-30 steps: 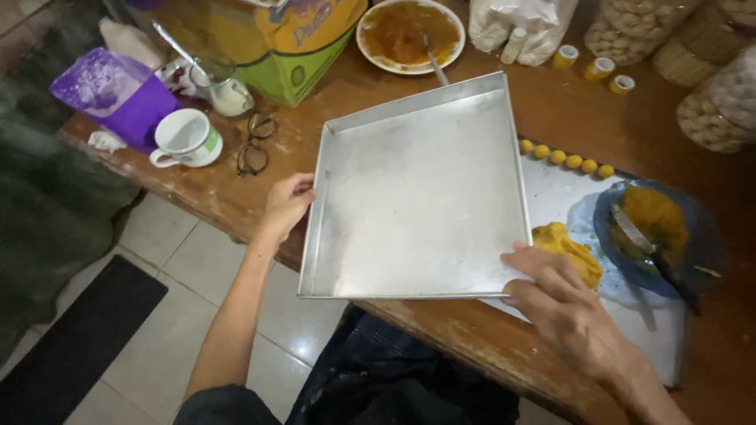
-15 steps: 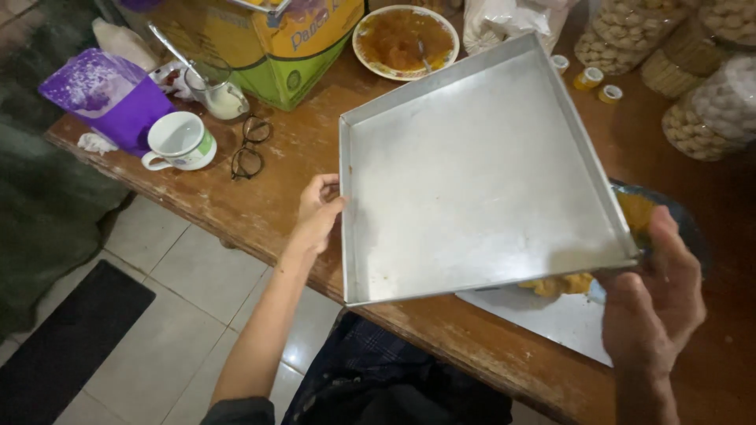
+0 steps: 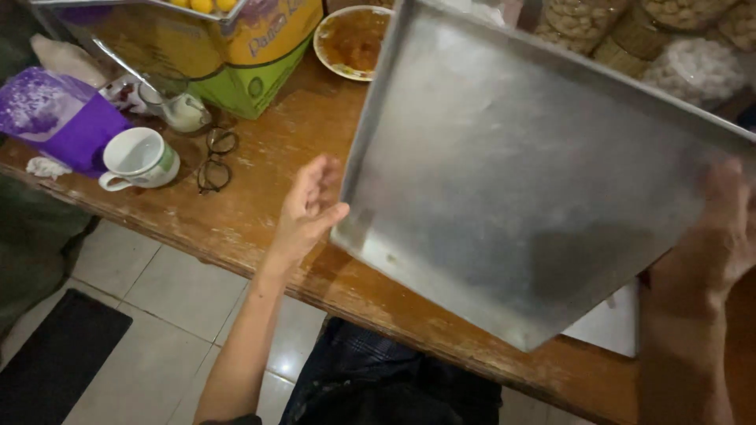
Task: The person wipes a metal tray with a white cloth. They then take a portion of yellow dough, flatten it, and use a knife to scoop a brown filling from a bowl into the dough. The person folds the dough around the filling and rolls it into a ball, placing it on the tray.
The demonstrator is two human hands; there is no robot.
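A large square metal baking tray (image 3: pixel 520 173) is lifted off the wooden table (image 3: pixel 236 212) and tilted, its empty inside facing me. My left hand (image 3: pixel 309 206) holds its left edge, thumb on the rim near the lower corner. At the tray's right edge, my right hand (image 3: pixel 720 236) grips it, blurred and partly dark. The tray hides most of the table behind it.
On the table's left stand a white mug (image 3: pixel 140 159), a purple bag (image 3: pixel 59 118), eyeglasses (image 3: pixel 214 161), a glass cup (image 3: pixel 179 109) and a yellow-green box (image 3: pixel 228 47). A plate of brown food (image 3: pixel 350 41) and bagged cookies (image 3: pixel 693 71) lie farther back. Tiled floor (image 3: pixel 142 330) below.
The tray went from lying flat on the table to being raised and tilted toward me. Both hands rose with it, and the yellow dough and blue bowl are now hidden behind it.
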